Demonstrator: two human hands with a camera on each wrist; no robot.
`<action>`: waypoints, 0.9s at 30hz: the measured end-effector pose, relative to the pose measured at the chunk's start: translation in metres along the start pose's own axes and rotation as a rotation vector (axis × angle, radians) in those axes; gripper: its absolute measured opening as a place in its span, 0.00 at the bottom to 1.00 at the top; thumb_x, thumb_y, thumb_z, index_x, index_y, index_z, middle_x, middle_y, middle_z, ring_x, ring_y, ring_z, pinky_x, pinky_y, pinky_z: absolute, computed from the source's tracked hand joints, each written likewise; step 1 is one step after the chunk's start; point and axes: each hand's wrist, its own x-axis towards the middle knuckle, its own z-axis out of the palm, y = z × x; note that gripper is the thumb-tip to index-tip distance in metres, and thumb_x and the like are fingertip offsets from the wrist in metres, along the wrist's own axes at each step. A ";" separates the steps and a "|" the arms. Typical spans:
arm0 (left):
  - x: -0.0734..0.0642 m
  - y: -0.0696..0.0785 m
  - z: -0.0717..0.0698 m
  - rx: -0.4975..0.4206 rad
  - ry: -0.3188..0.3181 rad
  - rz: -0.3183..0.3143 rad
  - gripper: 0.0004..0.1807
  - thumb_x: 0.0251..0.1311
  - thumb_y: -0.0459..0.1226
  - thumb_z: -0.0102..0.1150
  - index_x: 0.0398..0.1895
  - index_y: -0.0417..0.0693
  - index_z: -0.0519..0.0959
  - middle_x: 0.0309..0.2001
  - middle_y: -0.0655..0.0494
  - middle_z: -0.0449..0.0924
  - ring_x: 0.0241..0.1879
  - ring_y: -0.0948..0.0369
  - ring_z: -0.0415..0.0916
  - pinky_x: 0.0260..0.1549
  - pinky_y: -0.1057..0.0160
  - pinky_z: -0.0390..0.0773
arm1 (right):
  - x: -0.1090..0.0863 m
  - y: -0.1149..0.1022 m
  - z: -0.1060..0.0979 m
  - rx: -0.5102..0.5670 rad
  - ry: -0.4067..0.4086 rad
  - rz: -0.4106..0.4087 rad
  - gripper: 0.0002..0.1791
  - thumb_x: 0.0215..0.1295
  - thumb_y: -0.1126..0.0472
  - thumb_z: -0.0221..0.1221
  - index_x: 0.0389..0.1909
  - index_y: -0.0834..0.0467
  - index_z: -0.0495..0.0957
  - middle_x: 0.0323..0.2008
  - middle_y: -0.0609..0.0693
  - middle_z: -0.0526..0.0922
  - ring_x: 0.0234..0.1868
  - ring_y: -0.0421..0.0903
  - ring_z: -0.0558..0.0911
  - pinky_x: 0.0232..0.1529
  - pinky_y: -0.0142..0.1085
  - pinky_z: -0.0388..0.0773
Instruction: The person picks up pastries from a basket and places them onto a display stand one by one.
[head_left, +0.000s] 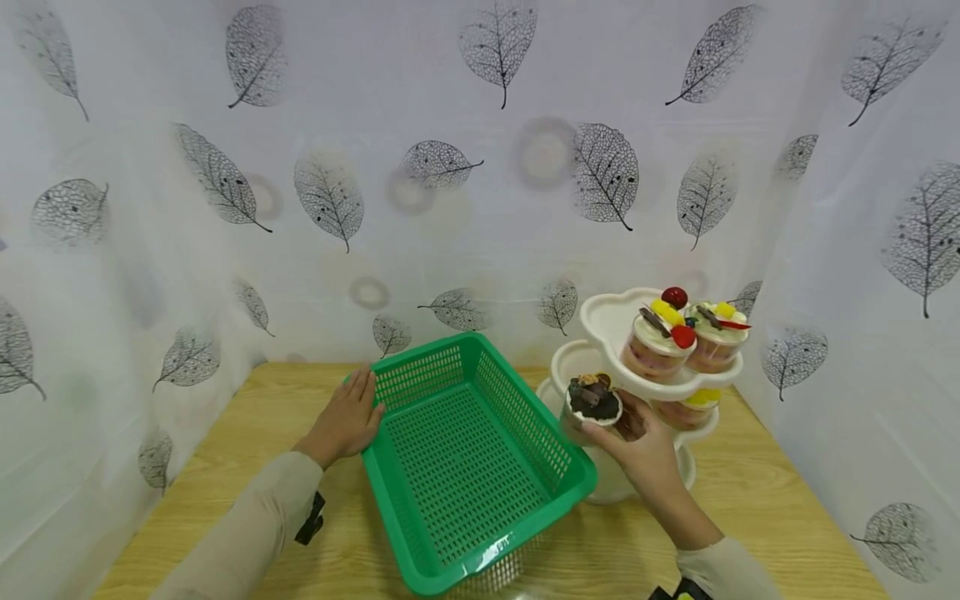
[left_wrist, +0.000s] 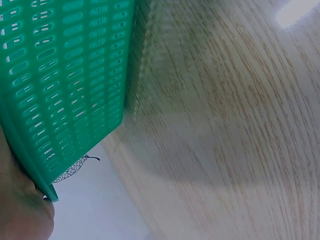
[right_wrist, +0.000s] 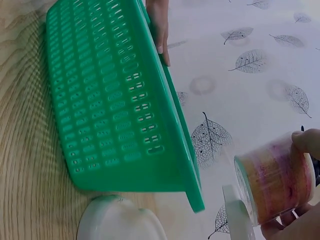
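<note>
My right hand (head_left: 647,450) holds a dessert cup (head_left: 592,406) with chocolate-coloured topping, thumb on the near side and fingers behind it. In the right wrist view the cup (right_wrist: 275,180) is clear, with pink and tan layers, tipped sideways in the picture; its base is close by a white tray edge (right_wrist: 237,212). A white tiered stand (head_left: 596,321) with scalloped trays is behind this hand. My left hand (head_left: 347,417) rests on the far left corner of a green perforated basket (head_left: 480,537), fingers fairly straight over the rim. Nothing lies inside the basket.
Two dessert cups with fruit toppings, one of them a cup with a red berry (head_left: 660,343), stand on the top tray. Another cup (head_left: 686,412) sits one tier down, partly hidden. Behind the wooden table (head_left: 247,433) hangs a leaf-print curtain (head_left: 450,233).
</note>
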 end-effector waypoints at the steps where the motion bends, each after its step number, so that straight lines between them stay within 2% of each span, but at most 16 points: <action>1: 0.000 0.000 0.000 -0.003 0.004 0.003 0.33 0.75 0.42 0.34 0.71 0.24 0.45 0.74 0.31 0.38 0.73 0.38 0.39 0.70 0.41 0.43 | 0.000 0.001 -0.001 0.005 0.011 -0.010 0.37 0.57 0.70 0.66 0.66 0.68 0.62 0.62 0.61 0.68 0.52 0.27 0.73 0.52 0.18 0.71; 7: -0.001 -0.001 0.000 -0.038 0.034 0.025 0.34 0.75 0.45 0.33 0.71 0.23 0.47 0.73 0.29 0.41 0.72 0.36 0.41 0.69 0.39 0.44 | -0.002 0.003 -0.011 -0.013 0.093 -0.051 0.35 0.56 0.71 0.66 0.65 0.67 0.64 0.59 0.52 0.68 0.54 0.33 0.72 0.52 0.17 0.70; 14: -0.001 0.002 -0.002 -0.029 0.036 0.018 0.33 0.75 0.42 0.35 0.71 0.23 0.48 0.73 0.29 0.41 0.72 0.37 0.41 0.70 0.41 0.45 | -0.004 0.003 -0.021 -0.040 0.173 -0.018 0.35 0.56 0.69 0.68 0.64 0.67 0.66 0.55 0.42 0.71 0.54 0.32 0.72 0.53 0.17 0.69; 22: -0.001 0.002 -0.002 0.008 0.026 0.003 0.32 0.75 0.41 0.35 0.71 0.23 0.48 0.73 0.30 0.41 0.72 0.37 0.41 0.70 0.41 0.45 | -0.005 0.005 -0.027 -0.022 0.222 0.035 0.38 0.55 0.67 0.69 0.67 0.66 0.65 0.59 0.49 0.70 0.53 0.32 0.72 0.52 0.16 0.70; 27: -0.001 0.002 -0.002 0.000 0.029 0.005 0.32 0.75 0.41 0.35 0.71 0.23 0.48 0.73 0.30 0.41 0.72 0.37 0.42 0.70 0.41 0.46 | -0.006 0.009 -0.029 -0.019 0.233 0.005 0.38 0.55 0.68 0.68 0.66 0.67 0.64 0.61 0.56 0.70 0.55 0.33 0.72 0.54 0.17 0.69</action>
